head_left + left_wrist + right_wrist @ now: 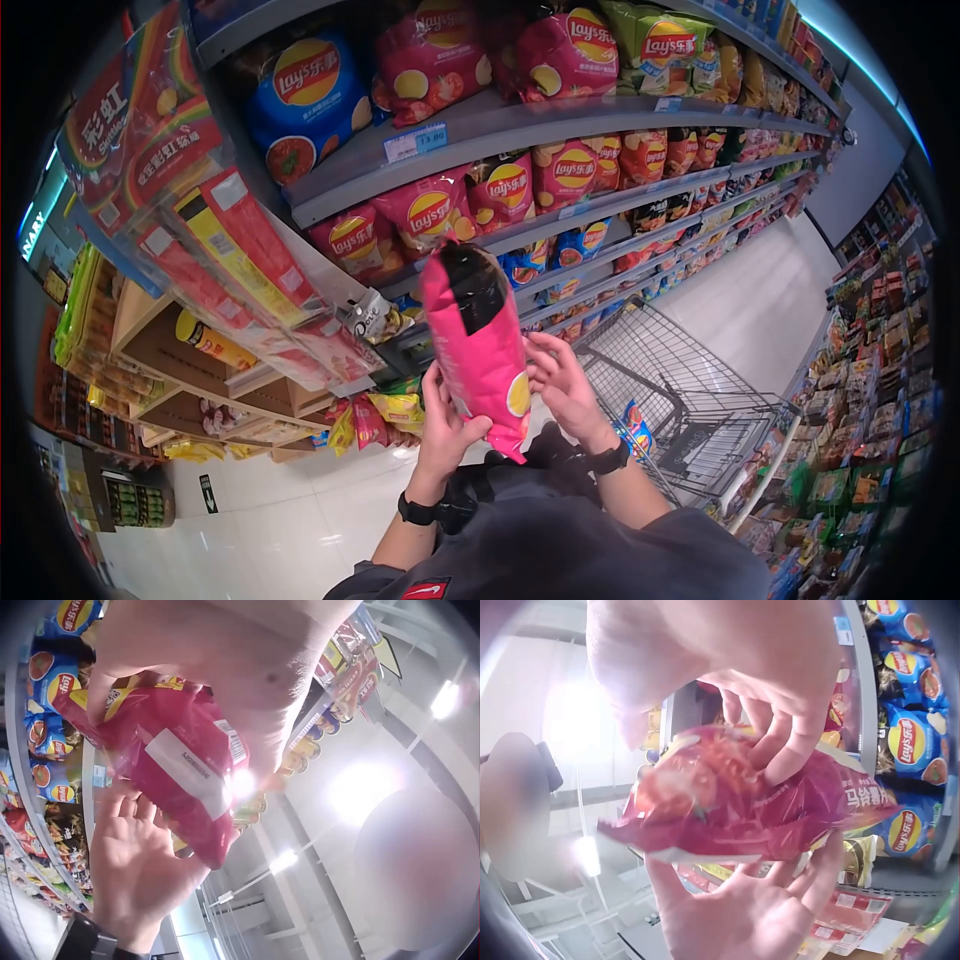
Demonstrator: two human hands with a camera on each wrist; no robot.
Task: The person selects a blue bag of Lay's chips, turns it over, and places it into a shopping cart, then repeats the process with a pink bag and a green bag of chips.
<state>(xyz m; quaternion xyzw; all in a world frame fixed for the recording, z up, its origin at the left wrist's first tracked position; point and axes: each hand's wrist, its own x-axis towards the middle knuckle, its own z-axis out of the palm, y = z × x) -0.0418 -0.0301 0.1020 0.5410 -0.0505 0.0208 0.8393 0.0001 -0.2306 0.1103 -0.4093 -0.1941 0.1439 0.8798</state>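
Grasping with the left hand (pixel 443 435) a pink chip bag (pixel 480 370), with the right hand (pixel 565 390) relaxed at its edge, before the shelves (pixel 500 133) and left of the cart (pixel 700 440), at risk of slipping through a slack hold or crumpling under an overtight one.

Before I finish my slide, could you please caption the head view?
Left hand holding a pink chip bag before stocked snack shelves.

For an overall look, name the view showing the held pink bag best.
The head view, because the pink bag shows nearly end to end. The left wrist view shows its white panel; the right wrist view, its tomato print.
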